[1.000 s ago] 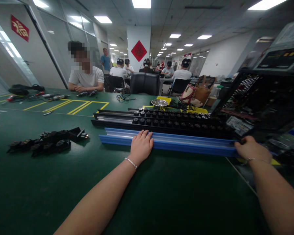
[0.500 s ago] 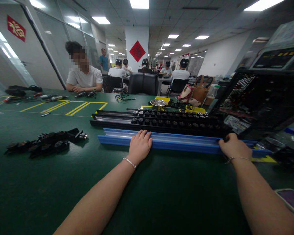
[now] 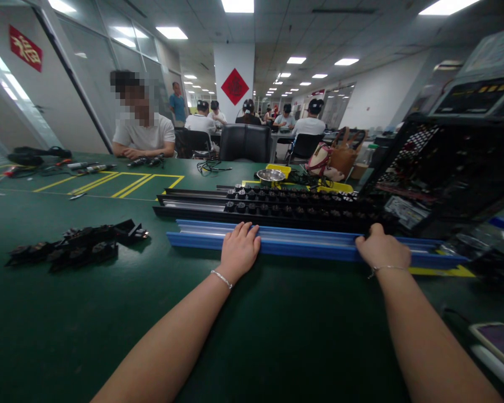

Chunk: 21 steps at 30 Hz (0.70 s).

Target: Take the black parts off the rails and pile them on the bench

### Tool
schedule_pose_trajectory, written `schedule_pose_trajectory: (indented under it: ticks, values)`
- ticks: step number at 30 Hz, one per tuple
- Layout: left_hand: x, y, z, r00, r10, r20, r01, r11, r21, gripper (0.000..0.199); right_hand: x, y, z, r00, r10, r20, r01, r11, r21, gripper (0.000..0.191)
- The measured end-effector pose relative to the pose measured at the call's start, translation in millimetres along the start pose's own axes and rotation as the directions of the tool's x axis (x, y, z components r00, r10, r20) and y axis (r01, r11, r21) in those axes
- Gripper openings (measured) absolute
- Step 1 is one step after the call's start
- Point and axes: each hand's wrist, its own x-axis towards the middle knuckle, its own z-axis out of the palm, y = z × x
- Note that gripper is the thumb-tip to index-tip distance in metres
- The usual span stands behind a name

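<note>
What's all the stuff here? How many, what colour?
table: one, green, foreground
channel: one, blue, table's middle
rails: at least two, black, behind channel
parts: several, black, table's left
bowl: one, silver, behind rails
trays: two, yellow, near bowl
open case: one, black, right
phone: one, pale-edged, lower right
signs: two, red, door and pillar
bags: two, brown and pinkish, back right
people: several, mixed clothing, background
left grip: one, bare, on channel
right grip: one, bare, over channel

The channel [image 3: 302, 244] lies before the racks [image 3: 193, 213], right of loose parts [image 3: 82, 253].
</note>
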Motion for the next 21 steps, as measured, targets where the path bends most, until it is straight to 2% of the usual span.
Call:
schedule_pose_trajectory:
  ticks: [7, 16, 21]
  values:
    - [0.1, 1.2, -1.1, 1.0, -0.007, -0.001, 0.007, 1.0, -0.011, 0.042, -4.1, -3.4, 13.9, 0.996, 0.004, -0.092, 0.013, 0.983, 0.181, 0.047]
    - [0.8, 1.1, -0.7, 1.0, -0.023, 0.005, 0.023, 0.999, -0.025, 0.042, -18.1, -31.3, 17.5, 0.984, -0.131, -0.125, 0.152, 0.973, 0.176, 0.042]
    - [0.6, 1.3, -0.7, 1.0, -0.02, 0.0, 0.02, 1.0, -0.018, 0.041, -21.9, -40.4, 16.1, 0.981, -0.154, -0.118, 0.172, 0.973, 0.156, 0.041]
